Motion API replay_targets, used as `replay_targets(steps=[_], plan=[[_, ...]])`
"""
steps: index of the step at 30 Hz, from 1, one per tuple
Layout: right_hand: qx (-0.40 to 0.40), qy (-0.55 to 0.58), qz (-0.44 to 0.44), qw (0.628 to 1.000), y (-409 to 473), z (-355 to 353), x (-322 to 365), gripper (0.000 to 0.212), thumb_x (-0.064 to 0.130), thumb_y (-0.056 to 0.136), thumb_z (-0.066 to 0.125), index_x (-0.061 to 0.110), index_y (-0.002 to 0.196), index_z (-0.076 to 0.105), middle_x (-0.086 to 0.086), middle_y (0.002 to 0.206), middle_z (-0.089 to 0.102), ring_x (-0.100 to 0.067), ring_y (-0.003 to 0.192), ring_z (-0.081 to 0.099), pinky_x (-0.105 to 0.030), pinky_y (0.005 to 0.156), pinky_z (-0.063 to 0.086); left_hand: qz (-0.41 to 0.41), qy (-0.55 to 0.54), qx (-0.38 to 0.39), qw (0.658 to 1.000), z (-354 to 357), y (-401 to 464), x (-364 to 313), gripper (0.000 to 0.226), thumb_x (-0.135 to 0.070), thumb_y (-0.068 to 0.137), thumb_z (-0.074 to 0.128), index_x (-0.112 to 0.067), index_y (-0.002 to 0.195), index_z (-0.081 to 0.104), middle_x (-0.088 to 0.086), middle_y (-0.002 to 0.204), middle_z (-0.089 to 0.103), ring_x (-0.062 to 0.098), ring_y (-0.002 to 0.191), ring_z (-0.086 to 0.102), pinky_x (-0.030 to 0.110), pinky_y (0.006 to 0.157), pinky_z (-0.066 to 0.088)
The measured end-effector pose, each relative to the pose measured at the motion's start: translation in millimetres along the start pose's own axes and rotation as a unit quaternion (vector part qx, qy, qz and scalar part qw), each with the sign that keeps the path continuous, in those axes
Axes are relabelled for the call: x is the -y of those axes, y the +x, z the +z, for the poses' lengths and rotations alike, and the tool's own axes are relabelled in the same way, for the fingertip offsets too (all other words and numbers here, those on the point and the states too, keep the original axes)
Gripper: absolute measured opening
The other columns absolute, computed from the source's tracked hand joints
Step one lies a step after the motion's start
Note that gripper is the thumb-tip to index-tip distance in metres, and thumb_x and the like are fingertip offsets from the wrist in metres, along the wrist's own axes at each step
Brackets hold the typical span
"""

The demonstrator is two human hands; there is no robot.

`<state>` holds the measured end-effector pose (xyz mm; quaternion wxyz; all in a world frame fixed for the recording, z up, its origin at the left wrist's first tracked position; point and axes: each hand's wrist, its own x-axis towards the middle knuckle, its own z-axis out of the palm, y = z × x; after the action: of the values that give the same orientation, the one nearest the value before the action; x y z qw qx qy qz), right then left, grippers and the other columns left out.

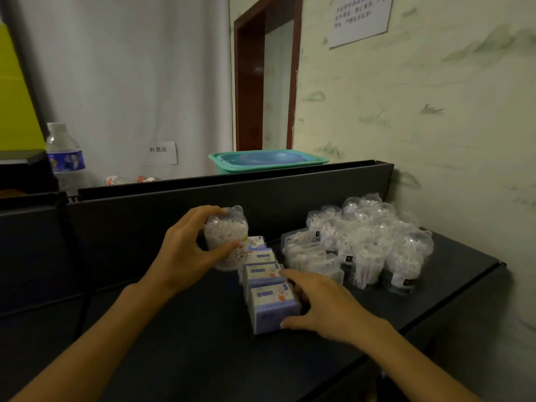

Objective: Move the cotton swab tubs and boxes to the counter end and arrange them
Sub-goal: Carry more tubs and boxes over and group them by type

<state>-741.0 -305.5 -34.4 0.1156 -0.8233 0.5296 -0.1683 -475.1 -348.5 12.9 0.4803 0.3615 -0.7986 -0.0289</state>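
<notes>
My left hand (185, 250) grips a clear cotton swab tub (227, 230) with a bear-ear lid, held just above the dark counter (188, 343) at the left of a row of boxes. Several blue and white cotton swab boxes (268, 285) stand in a line running away from me. My right hand (324, 306) rests on the nearest box, fingers wrapped around its right side and front. A pile of clear swab tubs (362, 245) fills the counter's far right corner beside the wall.
A dark raised back panel (203, 192) borders the counter behind the boxes. Beyond it sit a teal basket (269, 161) and a water bottle (65, 158) at the left. The counter's right edge (452, 303) drops off near the wall.
</notes>
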Motion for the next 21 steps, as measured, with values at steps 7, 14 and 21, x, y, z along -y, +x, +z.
replay_targets(steps=[7,14,21], plan=[[-0.045,-0.02,-0.083,0.995,-13,-68,-52,0.077,0.062,0.078,0.063,0.041,0.143,0.03,0.015,0.122,0.046,-0.001,0.105,0.047,-0.027,0.093,0.046,-0.021,0.038,-0.032,0.999,50,19,-50,0.057,-0.034,0.072,0.069,-0.03,0.123,0.044,-0.007,0.122,0.049,0.01,0.104,0.058,0.011,0.073,0.047],[-0.098,-0.022,-0.094,0.99,-31,-133,-127,0.063,0.056,0.081,0.063,0.037,0.138,0.042,0.015,0.105,0.05,-0.001,0.092,0.05,-0.029,0.085,0.05,-0.045,0.059,-0.061,0.995,105,41,-107,0.058,-0.03,0.072,0.072,-0.026,0.123,0.046,-0.001,0.124,0.052,0.016,0.104,0.059,0.016,0.076,0.047],[-0.107,-0.033,-0.073,0.991,-52,-173,-206,0.058,0.05,0.083,0.065,0.036,0.136,0.046,0.013,0.102,0.055,-0.004,0.088,0.054,-0.032,0.083,0.052,-0.063,0.049,-0.065,0.995,166,56,-159,0.055,-0.04,0.07,0.069,-0.035,0.119,0.044,-0.01,0.121,0.049,0.01,0.099,0.059,0.012,0.074,0.047]])
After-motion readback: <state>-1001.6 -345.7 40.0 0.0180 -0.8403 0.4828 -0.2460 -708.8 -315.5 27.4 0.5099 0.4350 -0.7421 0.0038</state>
